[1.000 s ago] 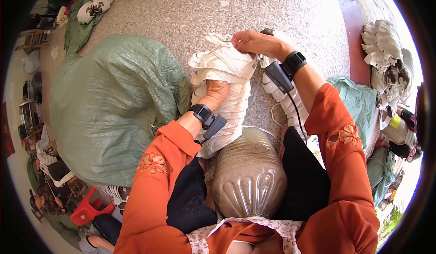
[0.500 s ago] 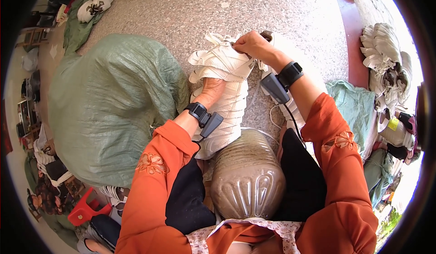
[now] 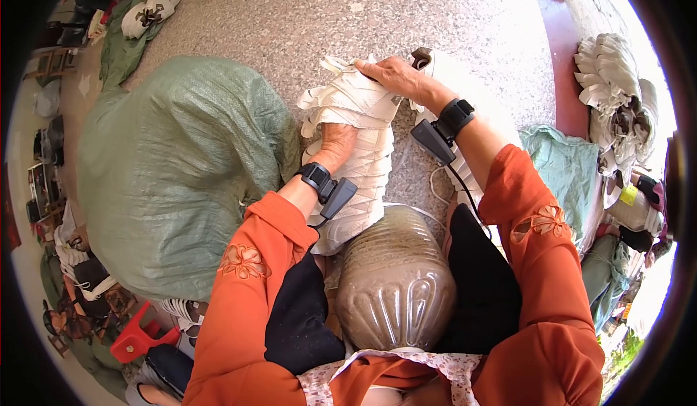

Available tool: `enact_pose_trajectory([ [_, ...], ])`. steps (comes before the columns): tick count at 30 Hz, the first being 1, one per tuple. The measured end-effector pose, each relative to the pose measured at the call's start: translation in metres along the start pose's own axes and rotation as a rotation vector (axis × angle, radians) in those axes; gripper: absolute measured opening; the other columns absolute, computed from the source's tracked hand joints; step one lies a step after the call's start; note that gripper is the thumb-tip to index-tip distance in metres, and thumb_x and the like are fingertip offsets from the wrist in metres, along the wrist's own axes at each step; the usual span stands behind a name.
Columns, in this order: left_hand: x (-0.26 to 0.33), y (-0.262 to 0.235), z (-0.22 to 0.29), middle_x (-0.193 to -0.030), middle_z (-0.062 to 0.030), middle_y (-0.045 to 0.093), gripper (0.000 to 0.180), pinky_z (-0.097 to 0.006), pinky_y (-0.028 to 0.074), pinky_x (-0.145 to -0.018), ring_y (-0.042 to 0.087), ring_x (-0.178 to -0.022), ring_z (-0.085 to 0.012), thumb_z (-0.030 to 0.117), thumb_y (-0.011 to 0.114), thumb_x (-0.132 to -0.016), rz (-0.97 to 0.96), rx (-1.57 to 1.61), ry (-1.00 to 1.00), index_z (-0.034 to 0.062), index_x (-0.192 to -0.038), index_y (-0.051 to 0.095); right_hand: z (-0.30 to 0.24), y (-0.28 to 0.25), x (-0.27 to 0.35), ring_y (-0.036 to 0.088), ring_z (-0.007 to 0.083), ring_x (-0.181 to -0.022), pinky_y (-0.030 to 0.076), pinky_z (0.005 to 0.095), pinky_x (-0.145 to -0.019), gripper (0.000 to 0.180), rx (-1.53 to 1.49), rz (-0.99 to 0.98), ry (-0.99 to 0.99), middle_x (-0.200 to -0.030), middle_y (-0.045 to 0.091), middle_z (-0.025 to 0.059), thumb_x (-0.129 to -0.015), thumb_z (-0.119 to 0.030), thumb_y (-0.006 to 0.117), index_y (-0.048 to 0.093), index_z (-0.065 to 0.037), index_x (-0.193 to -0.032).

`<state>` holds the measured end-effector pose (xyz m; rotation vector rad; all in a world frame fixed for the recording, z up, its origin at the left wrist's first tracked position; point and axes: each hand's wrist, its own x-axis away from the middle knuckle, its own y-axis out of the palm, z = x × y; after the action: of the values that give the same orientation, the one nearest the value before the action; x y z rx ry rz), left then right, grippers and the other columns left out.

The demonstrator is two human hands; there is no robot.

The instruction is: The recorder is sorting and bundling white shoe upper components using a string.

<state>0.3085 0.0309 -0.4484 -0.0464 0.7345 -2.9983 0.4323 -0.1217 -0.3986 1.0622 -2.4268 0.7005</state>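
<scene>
A long nested stack of white shoe uppers (image 3: 363, 177) lies in front of me, its near end against a large ribbed clear plastic bottle (image 3: 396, 290) between my legs. My left hand (image 3: 337, 145) reaches in under the uppers at the far end of the stack, and its fingers are hidden there. At the far edge, my right hand (image 3: 399, 78) is closed over the topmost shoe upper (image 3: 356, 94), thumb side pointing left. Another row of white uppers, with a dark lining showing (image 3: 422, 58), lies just right of it.
A bulging green woven sack (image 3: 181, 174) stands close on my left. To the right are a flattened teal sack (image 3: 559, 163) and bundled pale uppers (image 3: 613, 79). A red plastic stool (image 3: 141, 333) stands at lower left, near another person's leg (image 3: 170, 366). Speckled floor (image 3: 348, 14) lies beyond.
My right hand has shifted slightly left across the top upper, and its fingers have gone from a pinch at the edge to lying over it. The left hand stays nearly still.
</scene>
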Motion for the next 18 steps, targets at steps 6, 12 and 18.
enact_pose_trajectory([
  [6, -0.001, -0.003, -0.002, -0.115, -0.0202, 0.060, 0.037, -0.040, 0.044, -0.093, 0.056, -0.108, -0.0361, 0.025, 0.052, -0.092, 0.005, -0.152, 0.072, -0.0008, -0.119, 0.056, -0.007, 0.004, -0.003, 0.060, 0.0183, -0.084, 0.048, 0.0340, -0.075, 0.069, 0.117, 0.036, -0.234, -0.093, 0.066, 0.0129, -0.095, -0.060, 0.039, 0.064, 0.004, -0.106],
  [12, -0.004, -0.008, -0.019, -0.111, -0.0203, 0.061, 0.035, -0.041, 0.043, -0.092, 0.056, -0.104, -0.0360, 0.022, 0.050, -0.091, -0.046, -0.395, 0.212, -0.0011, -0.115, 0.058, 0.009, -0.008, 0.002, 0.059, 0.0193, -0.100, 0.046, 0.0314, -0.090, 0.056, -0.258, 0.033, -0.191, -0.105, 0.064, 0.0100, -0.097, -0.053, 0.042, 0.062, -0.001, -0.106],
  [18, -0.017, -0.016, -0.068, -0.098, -0.0160, 0.066, 0.023, -0.035, 0.049, -0.080, 0.063, -0.087, -0.0282, 0.014, 0.047, -0.088, -0.016, -0.795, 0.235, 0.0018, -0.096, 0.066, 0.050, -0.014, 0.004, 0.061, 0.0239, -0.101, 0.046, 0.0329, -0.095, 0.027, 0.256, 0.316, -0.308, -0.105, 0.065, 0.0134, -0.087, -0.012, 0.057, 0.058, -0.001, -0.112],
])
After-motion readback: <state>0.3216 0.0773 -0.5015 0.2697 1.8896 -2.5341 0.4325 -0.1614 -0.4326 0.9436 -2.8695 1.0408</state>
